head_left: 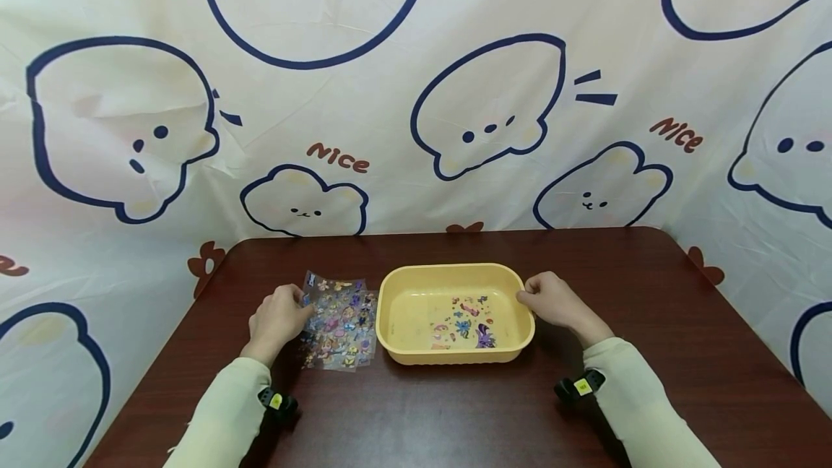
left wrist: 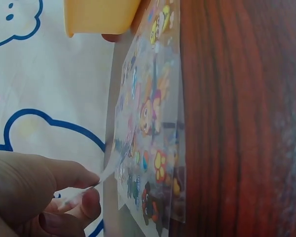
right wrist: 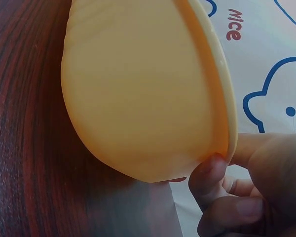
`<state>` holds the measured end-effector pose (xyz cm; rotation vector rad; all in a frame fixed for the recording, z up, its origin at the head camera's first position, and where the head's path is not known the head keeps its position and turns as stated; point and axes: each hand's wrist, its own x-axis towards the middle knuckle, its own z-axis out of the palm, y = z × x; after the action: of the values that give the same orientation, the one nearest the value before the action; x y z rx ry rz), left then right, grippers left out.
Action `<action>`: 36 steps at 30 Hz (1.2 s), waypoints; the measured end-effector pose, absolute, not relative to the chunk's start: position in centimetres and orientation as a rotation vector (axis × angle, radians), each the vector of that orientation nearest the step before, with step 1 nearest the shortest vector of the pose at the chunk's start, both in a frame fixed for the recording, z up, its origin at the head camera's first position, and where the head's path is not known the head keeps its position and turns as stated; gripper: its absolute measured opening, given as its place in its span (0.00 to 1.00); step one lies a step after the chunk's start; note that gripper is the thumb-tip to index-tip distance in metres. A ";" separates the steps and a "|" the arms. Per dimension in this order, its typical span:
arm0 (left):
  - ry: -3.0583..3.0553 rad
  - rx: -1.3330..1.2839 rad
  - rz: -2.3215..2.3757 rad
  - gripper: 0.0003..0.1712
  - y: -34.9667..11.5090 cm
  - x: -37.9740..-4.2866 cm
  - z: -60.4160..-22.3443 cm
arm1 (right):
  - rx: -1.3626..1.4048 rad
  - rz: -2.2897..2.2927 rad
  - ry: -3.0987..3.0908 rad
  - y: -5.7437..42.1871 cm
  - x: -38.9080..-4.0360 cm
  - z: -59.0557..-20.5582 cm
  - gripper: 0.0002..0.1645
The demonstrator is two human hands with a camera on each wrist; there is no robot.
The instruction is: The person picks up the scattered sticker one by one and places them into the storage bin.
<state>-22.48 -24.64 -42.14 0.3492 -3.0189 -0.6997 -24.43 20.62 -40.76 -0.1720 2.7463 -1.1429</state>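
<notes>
Clear sticker sheets (head_left: 339, 323) printed with small colourful cartoon figures lie in a loose stack on the table. At the stack's left edge, my left hand (head_left: 279, 318) pinches the edge of the top sheet between thumb and fingertips. That edge is bent up from the sheets (left wrist: 150, 118) below it in the left wrist view. Beside the stack stands a shallow yellow plastic tray (head_left: 416, 356) with several small stickers (head_left: 463, 327) on its floor. My right hand (head_left: 557, 300) grips the tray's right rim, the thumb outside, as the right wrist view shows of the tray wall (right wrist: 143, 94).
Everything stands on a dark brown wooden table (head_left: 455, 417) with rounded far corners. A white curtain (head_left: 390, 114) with blue cartoon outlines hangs behind and at both sides. The tray's left end is right beside the sheets. Each wrist wears a small black camera (head_left: 578, 386).
</notes>
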 end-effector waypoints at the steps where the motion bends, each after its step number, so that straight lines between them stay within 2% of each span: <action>1: -3.015 0.351 -0.703 0.12 -24.6 -22.5 -42.1 | -0.175 -1.144 2.744 20.6 -24.4 -40.7 0.21; 7: -2.987 0.337 -0.734 0.07 -24.5 -22.5 -41.9 | -0.178 -1.145 2.737 20.6 -24.4 -40.8 0.21; 36: -2.904 0.258 -0.814 0.10 -23.4 -22.4 -39.9 | -0.154 -1.139 2.741 20.6 -24.4 -40.7 0.21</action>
<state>-22.37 -23.41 -39.94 0.2576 -2.9037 -0.8141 -24.41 20.61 -40.66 -0.1540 2.7412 -1.1385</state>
